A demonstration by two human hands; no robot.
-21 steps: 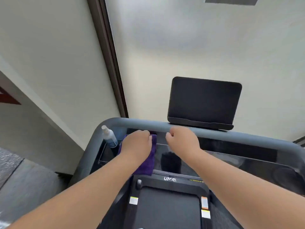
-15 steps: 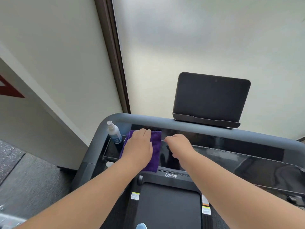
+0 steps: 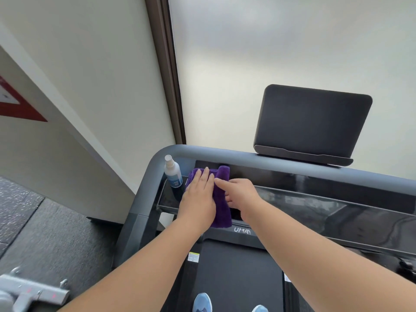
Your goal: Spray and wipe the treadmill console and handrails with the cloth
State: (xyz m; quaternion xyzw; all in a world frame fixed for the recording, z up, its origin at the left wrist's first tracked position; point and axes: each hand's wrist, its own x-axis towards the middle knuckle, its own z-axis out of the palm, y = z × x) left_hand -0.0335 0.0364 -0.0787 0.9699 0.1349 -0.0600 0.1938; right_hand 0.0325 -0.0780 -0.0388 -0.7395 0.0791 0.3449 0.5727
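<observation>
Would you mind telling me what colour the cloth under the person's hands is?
The fluffy cloth is deep purple, seen in the head view.

Spray bottle (image 3: 173, 174) just left; console (image 3: 337, 206) rightward bare

Left hand (image 3: 199, 197) covers most of purple cloth (image 3: 221, 206); only its far edge & right strip show. Right hand (image 3: 242, 194) fingertips touch the cloth, the lower ones tucked at its edge, grip unclear. Spray bottle (image 3: 172, 172) left of cloth: label too small to read, base partly behind console tray (image 3: 315, 206) lip. Tray and handrail (image 3: 292, 165) cut off at right edge. Grey metal gear (image 3: 31, 293), far below-left of cloth, blurred, cut by the edge. Blue shoes (image 3: 202, 302) cut off at bottom.
</observation>
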